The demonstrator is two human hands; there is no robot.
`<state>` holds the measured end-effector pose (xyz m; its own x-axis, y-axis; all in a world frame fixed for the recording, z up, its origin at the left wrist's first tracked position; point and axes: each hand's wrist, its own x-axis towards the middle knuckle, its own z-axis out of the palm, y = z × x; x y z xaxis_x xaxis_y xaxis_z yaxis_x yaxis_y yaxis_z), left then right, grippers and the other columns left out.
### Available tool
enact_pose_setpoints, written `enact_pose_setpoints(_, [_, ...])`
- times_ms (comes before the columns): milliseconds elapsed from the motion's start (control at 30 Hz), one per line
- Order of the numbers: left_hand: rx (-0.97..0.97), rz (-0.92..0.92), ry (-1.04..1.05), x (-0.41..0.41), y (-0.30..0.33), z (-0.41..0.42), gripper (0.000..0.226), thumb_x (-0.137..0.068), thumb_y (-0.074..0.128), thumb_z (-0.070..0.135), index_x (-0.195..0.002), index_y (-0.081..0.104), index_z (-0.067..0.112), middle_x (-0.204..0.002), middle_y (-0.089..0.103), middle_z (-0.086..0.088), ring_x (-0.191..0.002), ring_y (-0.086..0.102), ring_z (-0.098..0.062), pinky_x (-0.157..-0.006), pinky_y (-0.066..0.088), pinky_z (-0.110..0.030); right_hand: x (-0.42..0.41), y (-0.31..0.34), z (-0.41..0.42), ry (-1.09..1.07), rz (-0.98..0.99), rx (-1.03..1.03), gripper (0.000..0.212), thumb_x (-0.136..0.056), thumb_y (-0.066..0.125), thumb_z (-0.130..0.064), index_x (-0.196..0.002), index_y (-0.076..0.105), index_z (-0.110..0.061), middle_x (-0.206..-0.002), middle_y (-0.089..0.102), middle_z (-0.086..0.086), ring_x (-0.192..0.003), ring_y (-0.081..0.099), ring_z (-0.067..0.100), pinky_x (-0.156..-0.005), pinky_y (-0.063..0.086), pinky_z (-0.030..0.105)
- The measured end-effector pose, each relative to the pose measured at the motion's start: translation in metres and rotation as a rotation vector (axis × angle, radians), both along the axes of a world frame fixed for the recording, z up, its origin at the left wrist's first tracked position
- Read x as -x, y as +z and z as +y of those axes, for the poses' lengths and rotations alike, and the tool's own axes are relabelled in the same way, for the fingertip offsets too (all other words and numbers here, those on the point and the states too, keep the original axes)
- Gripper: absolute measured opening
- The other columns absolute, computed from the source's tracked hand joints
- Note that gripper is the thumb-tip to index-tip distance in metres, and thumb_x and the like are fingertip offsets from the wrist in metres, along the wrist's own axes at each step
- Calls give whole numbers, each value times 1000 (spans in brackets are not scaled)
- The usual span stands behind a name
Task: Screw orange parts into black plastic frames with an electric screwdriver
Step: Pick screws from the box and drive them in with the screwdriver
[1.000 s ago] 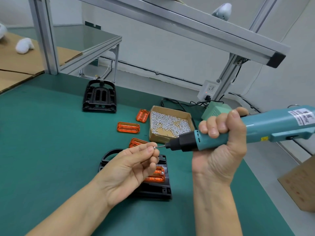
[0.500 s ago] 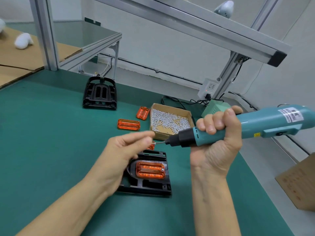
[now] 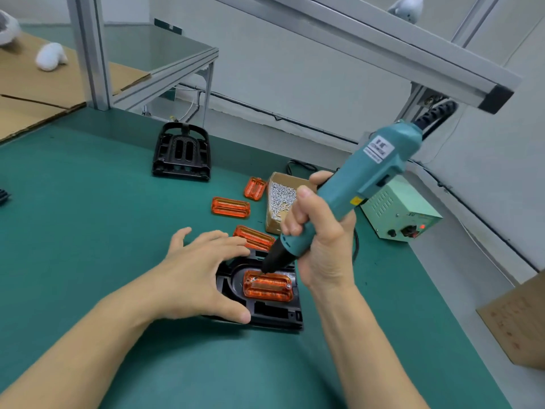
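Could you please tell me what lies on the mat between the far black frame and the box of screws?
In the head view, two loose orange parts lie between the far black frame and the box of screws.

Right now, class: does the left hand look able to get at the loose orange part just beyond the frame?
Probably yes: the left hand lies open, fingertips almost touching that orange part, nothing between.

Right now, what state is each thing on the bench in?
Electric screwdriver: gripped by right hand, tip on the mounted orange part.
Near black frame: steadied by left hand.
Screw box: open.
Far black frame: empty.
Power supply: red light on.
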<state>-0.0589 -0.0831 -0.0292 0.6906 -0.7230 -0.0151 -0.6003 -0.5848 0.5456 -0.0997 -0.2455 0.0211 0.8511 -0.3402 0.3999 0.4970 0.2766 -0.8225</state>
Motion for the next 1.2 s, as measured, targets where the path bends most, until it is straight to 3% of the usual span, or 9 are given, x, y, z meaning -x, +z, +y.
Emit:
enact_pose_setpoints(233, [23,-34,-7,-2,-3,-1,113,-36,48,84,-140,37,41,-144,21,36,-112,5,21,-97,-1,-18,-7,-1,6,-6,21,86,18,-81,59,-3,-94,52,-14,-53,41,-1,-41,39,14,-48,39,24])
enact_pose_setpoints(567, [21,-43,0,-2,-3,-2,115,-35,46,85,-139,39,38,-146,24,32,-126,12,11,-101,6,-23,-16,1,9,40,33,235,18,-83,60,-5,-89,56,-22,-50,45,-1,-42,38,18,-52,38,29])
enact_pose_setpoints(700, [48,-34,3,-2,-3,-2,115,-35,48,82,-139,40,36,-139,26,34,-111,8,18,-96,7,-21,-23,5,14,98,44,357,17,-83,61,-4,-92,55,-18,-47,46,-2,-39,38,18,-49,39,27])
enact_pose_setpoints(800, [26,-40,-1,-2,-4,-2,108,-36,49,83,-133,46,35,-142,32,28,-124,16,11,-101,11,-26,-25,5,19,164,62,417,18,-83,61,-4,-93,55,-17,-47,47,-3,-40,39,16,-50,40,25])
enact_pose_setpoints(867, [18,-36,0,-3,-5,-2,99,-39,50,83,-125,50,33,-135,40,25,-121,21,9,-102,14,-28,-26,4,20,186,66,442,18,-84,61,-5,-96,55,-17,-48,47,-3,-41,40,15,-51,41,25])
enact_pose_setpoints(1033, [24,-38,5,-2,-3,-2,115,-35,47,83,-139,41,35,-142,26,32,-128,14,8,-101,9,-26,-20,-5,16,-15,26,332,18,-85,62,-9,-97,56,-22,-48,47,-2,-42,41,18,-53,40,29])
enact_pose_setpoints(1200, [23,-28,6,-2,-3,-4,112,-36,49,82,-139,41,37,-145,25,33,-129,15,8,-98,8,-23,-14,-12,8,-114,18,180,18,-87,62,-10,-100,52,-18,-55,49,-5,-45,42,16,-55,42,32])
